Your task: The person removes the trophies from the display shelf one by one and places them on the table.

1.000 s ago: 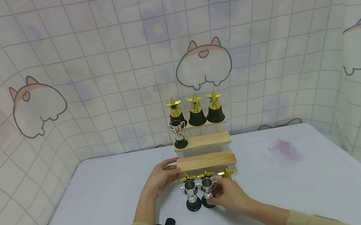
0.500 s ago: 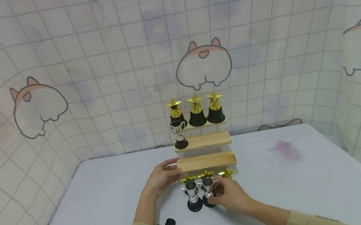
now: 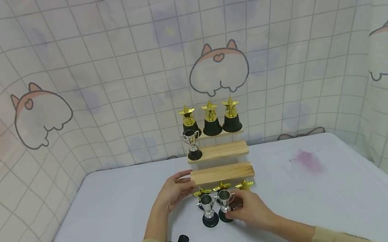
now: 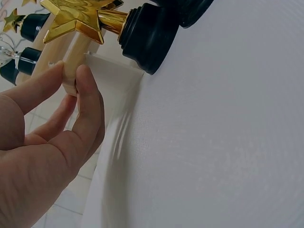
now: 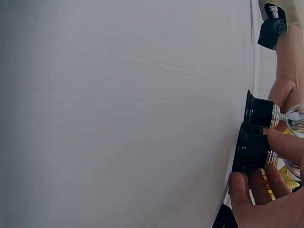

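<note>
- Head view: the person's left hand (image 3: 174, 191) pinches the left end of the lowest wooden shelf board (image 3: 222, 173), its grip narrow, thumb and fingers about the board's edge.
- Head view: the right hand (image 3: 250, 209) grips the right silver cup trophy (image 3: 224, 197), which is upright at the front of the worktop (image 3: 118, 216); the left silver cup trophy (image 3: 209, 213) stands just beside it.
- Head view: behind these, a row of gold star trophies (image 3: 244, 185) shows below the lowest board. Another silver cup trophy (image 3: 192, 141) stands at the left end of the middle board (image 3: 222, 150), and three more gold star trophies (image 3: 211, 124) line the top.
- Left wrist view: thumb and fingertips press opposite faces of the board's end; a gold star trophy's black base stands near.
- Right wrist view: thumb and fingers hold the right cup's black base; whether that base touches its neighbour cannot be told.
</note>
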The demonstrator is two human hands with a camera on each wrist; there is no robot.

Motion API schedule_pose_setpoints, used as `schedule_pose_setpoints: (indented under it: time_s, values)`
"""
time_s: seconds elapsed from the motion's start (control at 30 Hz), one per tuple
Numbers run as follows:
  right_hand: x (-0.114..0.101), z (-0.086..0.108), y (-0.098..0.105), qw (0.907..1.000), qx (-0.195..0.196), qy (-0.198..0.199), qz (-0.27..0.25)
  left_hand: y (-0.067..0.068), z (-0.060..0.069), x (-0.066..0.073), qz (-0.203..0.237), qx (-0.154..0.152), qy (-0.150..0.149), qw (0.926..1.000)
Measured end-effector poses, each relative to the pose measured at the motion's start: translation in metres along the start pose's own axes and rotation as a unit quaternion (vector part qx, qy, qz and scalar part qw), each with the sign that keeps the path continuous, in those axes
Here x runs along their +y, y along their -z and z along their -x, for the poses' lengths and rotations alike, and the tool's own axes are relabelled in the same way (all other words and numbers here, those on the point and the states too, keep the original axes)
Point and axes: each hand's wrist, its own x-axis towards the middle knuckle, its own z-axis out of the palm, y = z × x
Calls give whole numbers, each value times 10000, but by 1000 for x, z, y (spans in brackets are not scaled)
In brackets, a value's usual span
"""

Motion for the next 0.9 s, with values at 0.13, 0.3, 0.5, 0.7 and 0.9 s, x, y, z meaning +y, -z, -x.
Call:
schedule_pose_setpoints:
  time_s: [0.13,0.3,0.5,0.7,0.9]
  values:
    - [-2,4,5,10000,61,37,43,0,0,0,9,19,11,10000]
    - [-6,9,11,9996,235,-23,153,-1,1,1,32,4,-4,10000]
    - [-11,11,20,9994,309,-74,149,-1,2,1,34,-6,5,10000]
    - [-17,12,32,9994,324,101,-29,-3,3,2,46,22,13,10000]
    - [-23,7,41,9981,615,99,16,-2,3,2,46,39,11,10000]
